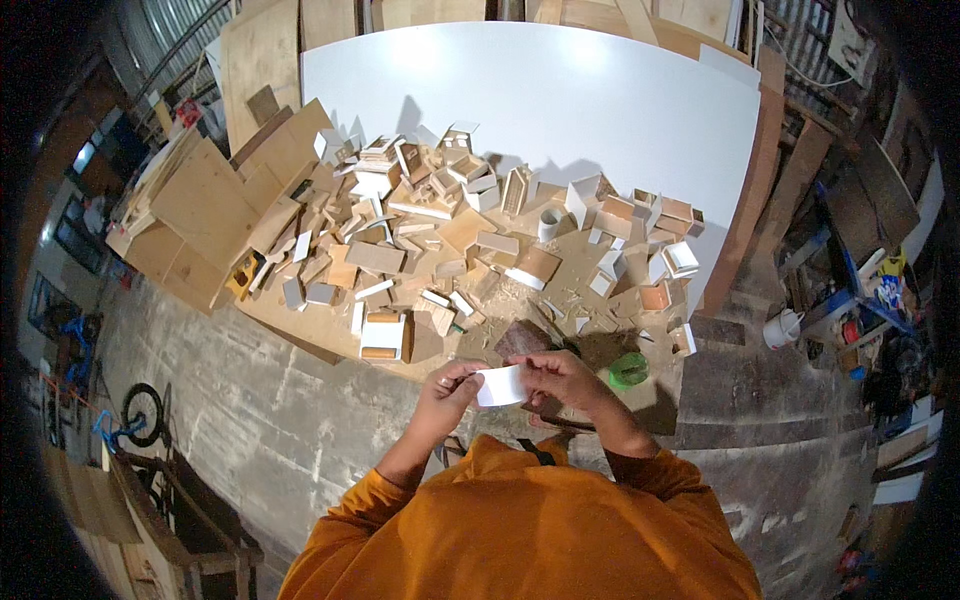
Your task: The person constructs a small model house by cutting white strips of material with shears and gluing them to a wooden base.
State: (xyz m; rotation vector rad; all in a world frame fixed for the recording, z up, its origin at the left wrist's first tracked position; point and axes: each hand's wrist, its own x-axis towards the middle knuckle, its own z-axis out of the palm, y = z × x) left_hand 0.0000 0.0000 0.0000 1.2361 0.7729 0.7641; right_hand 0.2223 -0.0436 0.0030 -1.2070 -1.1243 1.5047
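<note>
My left hand and my right hand grip a small white rectangular piece between them at the near edge of the cluttered plywood worktable. Just beyond my hands lies a dark brown board. A green translucent container stands to the right of my right hand. Left and forward of my hands is a white block with orange-brown strips. Many small wood and white offcuts, little box-like constructions and a white cylinder cover the table farther back, among shavings.
A large white panel stands behind the table, with plywood sheets at its left. A bicycle and wooden frame are at the lower left. A white bucket and cluttered blue stand are at the right.
</note>
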